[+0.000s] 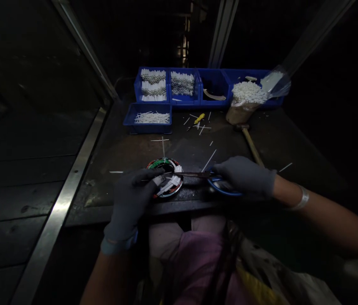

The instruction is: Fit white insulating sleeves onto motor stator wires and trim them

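Observation:
A round motor stator, with green and red-brown windings and several white sleeves, sits near the table's front edge. My left hand, in a grey glove, is over the stator's left side, thumb and fingers closed on a pale sleeve there. In my right hand, also gloved, are scissors with a blue loop handle. Their dark blades point left and the tips reach the white sleeves on the stator's right side. Whether the blades touch a sleeve, I cannot tell.
Blue bins with stacked white tubes line the back. A small blue tray holds thin white sticks. A yellow-handled screwdriver, loose sticks, a hammer and a bag of white pieces lie or stand on the table.

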`<state>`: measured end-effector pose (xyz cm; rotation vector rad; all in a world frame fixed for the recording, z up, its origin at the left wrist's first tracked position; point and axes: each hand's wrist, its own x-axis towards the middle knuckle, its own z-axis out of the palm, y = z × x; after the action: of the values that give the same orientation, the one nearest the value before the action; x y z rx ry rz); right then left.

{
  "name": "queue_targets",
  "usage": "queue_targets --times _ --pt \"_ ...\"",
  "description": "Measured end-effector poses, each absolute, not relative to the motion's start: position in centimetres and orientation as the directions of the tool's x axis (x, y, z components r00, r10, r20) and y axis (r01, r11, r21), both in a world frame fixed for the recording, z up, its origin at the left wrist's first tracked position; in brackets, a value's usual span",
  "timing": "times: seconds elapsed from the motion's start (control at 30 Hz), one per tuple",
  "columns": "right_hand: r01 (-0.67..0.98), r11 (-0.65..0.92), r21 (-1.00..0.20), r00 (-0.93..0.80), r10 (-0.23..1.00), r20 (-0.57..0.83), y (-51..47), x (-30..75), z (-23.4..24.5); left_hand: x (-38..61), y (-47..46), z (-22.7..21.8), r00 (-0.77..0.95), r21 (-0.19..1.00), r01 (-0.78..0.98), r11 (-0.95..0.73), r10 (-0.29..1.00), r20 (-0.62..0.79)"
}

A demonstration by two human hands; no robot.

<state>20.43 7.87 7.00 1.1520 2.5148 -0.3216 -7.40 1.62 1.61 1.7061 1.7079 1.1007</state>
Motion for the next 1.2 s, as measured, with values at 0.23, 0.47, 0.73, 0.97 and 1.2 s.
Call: queue_targets --times 0.23,0.47,0.73,0.97,1.2 --pt "0.756 0.654 -0.036 -0.621 0.699 -0.354 6.7 18.7 6.5 -6.7 1.8 3.1 -0.089 0.848 0.518 -0.114 0.978 0.186" --pt "0.759 0.65 -0.051 -0.626 0.704 -0.335 5.6 18.6 7.2 -8.7 1.2 5.6 -0.15 0.932 0.344 0.109 0.987 -0.06" --pt "0.733 0.672 -0.104 -0.647 0.643 -0.41 6.5 17.4 7.1 -8.0 1.7 5.5 -0.01 0.935 0.343 0.091 0.996 -0.093" --pt "0.62 0.499 -0.606 -0.767 0.548 -0.333 6.3 19.4 3.5 -11.6 10.2 6.2 -0.296 0.86 0.498 -0.11 0.91 0.288" --pt "0.643 0.452 -0.618 -0.723 0.625 -0.295 5.7 20.9 2.7 -14.6 20.6 3.8 -0.097 0.703 0.707 -0.068 0.976 0.193"
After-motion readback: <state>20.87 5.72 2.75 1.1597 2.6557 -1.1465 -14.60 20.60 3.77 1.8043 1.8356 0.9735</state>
